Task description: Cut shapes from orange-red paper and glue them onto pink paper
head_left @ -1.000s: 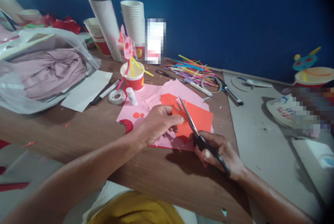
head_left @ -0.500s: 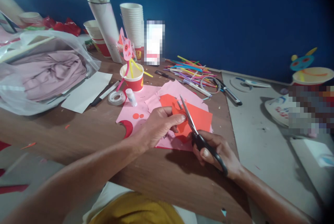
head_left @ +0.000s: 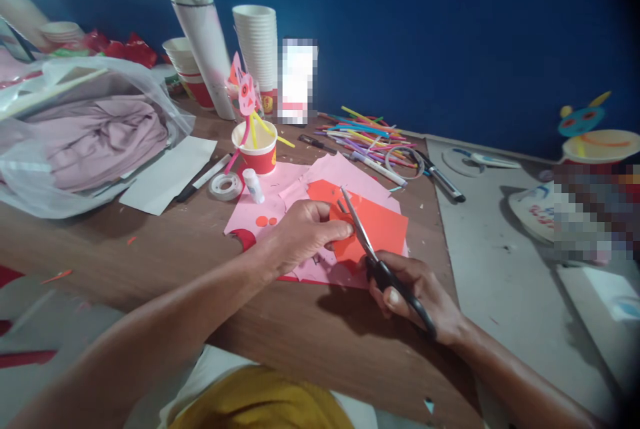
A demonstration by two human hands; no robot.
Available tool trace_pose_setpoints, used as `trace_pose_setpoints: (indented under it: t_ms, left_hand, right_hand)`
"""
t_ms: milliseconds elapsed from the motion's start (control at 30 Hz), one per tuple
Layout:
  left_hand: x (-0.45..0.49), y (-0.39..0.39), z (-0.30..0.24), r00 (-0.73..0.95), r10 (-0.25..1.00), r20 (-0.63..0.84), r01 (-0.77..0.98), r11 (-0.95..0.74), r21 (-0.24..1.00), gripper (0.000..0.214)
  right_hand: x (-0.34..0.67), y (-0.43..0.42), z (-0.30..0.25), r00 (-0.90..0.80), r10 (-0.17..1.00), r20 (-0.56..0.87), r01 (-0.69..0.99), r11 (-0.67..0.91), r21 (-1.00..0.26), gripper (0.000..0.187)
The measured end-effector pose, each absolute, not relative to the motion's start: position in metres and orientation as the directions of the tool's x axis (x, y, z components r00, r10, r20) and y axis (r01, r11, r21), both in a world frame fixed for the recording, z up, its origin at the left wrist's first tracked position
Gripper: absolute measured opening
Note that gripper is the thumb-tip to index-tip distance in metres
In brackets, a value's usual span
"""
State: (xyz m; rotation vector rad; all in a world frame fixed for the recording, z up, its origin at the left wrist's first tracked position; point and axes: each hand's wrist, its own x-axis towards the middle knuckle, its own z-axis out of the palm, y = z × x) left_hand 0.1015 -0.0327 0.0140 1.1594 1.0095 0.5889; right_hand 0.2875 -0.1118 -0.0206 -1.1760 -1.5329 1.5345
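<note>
L hand (head_left: pixel 310 229) pinching orange paper (head_left: pixel 347 250), R hand (head_left: pixel 417 282) gripping scissors (head_left: pixel 381 271), blades parted, tips a tad further L vs 1 sec ago

Scissors (head_left: pixel 382 272) (black-handled) slant, blades (head_left: pixel 361 229) slightly parted, over orange paper (head_left: pixel 386 224)

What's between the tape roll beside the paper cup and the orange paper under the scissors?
Head view: a small white tube, probably glue, beside the tape roll; then pink paper up to the orange paper.
</note>
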Motion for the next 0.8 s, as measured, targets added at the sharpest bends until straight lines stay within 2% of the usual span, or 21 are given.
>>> trace_pose_setpoints:
  t_ms: [633,800]
  left_hand:
    - [0.1008,-0.0306,0.0126,0.511,0.78,-0.361,0.028,0.404,0.914,0.009]
    - [0.1029,-0.0355,0.0113,0.526,0.774,-0.352,-0.001,0.414,0.91,0.019]
  right_hand:
    - [0.2884,-0.1141,-0.0212,-0.353,0.916,-0.191,0.155,-0.144,-0.977,0.034]
    - [0.2866,-0.1124,-0.0201,-0.32,0.929,-0.184,0.139,-0.146,-0.979,0.041]
